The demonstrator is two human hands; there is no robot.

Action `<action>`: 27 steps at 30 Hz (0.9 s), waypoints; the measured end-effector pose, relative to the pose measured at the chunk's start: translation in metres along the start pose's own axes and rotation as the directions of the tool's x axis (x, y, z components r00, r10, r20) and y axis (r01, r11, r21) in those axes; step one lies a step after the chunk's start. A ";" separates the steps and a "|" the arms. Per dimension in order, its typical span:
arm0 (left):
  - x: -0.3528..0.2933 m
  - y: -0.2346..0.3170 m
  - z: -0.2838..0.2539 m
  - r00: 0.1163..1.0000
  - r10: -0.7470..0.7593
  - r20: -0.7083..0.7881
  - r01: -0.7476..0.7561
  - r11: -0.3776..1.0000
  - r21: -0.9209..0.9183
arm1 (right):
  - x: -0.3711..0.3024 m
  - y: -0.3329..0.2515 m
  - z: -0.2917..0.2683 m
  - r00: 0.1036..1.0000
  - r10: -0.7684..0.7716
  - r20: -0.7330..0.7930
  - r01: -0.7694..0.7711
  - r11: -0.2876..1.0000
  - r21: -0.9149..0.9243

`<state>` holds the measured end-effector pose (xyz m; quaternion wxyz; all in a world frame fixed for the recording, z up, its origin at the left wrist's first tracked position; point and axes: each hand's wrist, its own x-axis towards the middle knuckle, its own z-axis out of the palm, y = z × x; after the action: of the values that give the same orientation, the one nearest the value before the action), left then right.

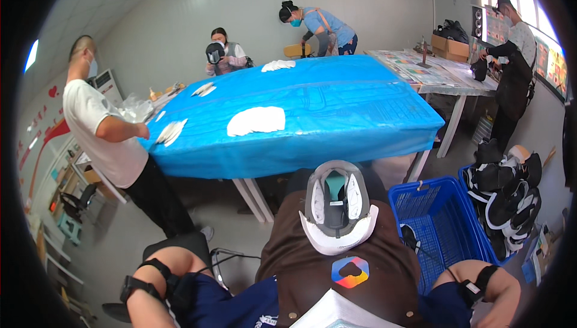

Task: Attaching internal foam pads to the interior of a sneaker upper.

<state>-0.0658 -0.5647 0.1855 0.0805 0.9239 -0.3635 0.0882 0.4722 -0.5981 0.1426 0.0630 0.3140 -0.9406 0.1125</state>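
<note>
Neither of my hands is in view. My left forearm (147, 301) leaves the picture at the lower left, and my right forearm (503, 295) does so at the lower right, both elbows bent outward. On my lap, over a brown apron (288, 244), rests what looks like a padded helmet liner (338, 247). It has a grey rim, white side pads, a green patch inside and a white flap toward me. Nothing touches it from my arms.
Ahead stands a table under blue sheeting (336, 112), with fanned white pads (257, 121) and thin pale bundles (172, 132) on it. A blue basket (424, 193) is at my right, beside heaped black-and-white padded pieces (508, 199). Several co-workers surround the tables; one (105, 124) stands close on the left.
</note>
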 end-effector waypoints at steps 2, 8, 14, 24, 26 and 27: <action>-0.012 -0.013 -0.018 0.978 -0.155 0.137 0.167 0.983 -0.081 | -0.007 0.007 0.008 0.972 0.149 0.181 -0.147 0.989 -0.025; -0.071 -0.025 -0.010 0.998 0.019 0.058 -0.008 0.983 -0.181 | -0.030 0.020 0.026 0.982 0.183 0.045 -0.182 0.983 -0.021; -0.181 -0.066 0.045 0.756 0.142 -0.639 -0.325 0.929 -0.177 | -0.106 0.047 0.040 0.902 0.178 -0.393 -0.114 0.977 0.180; -0.254 -0.288 0.056 -0.067 -0.793 -0.606 0.953 0.130 -0.276 | -0.108 0.307 0.090 -0.238 0.834 -0.498 -0.538 0.314 0.782; -0.285 -0.336 0.063 -0.045 -0.689 -0.723 0.999 -0.039 -0.025 | -0.128 0.350 0.114 -0.367 0.751 -0.549 -0.509 0.331 0.794; -0.296 -0.361 0.064 -0.053 -0.657 -0.752 0.991 -0.126 0.040 | -0.139 0.366 0.127 -0.418 0.703 -0.576 -0.508 0.344 0.789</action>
<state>-0.0247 -0.1222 0.0275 -0.0946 0.8112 0.4543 0.3559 0.3554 -0.2649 -0.0692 0.5308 -0.4312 -0.6320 0.3647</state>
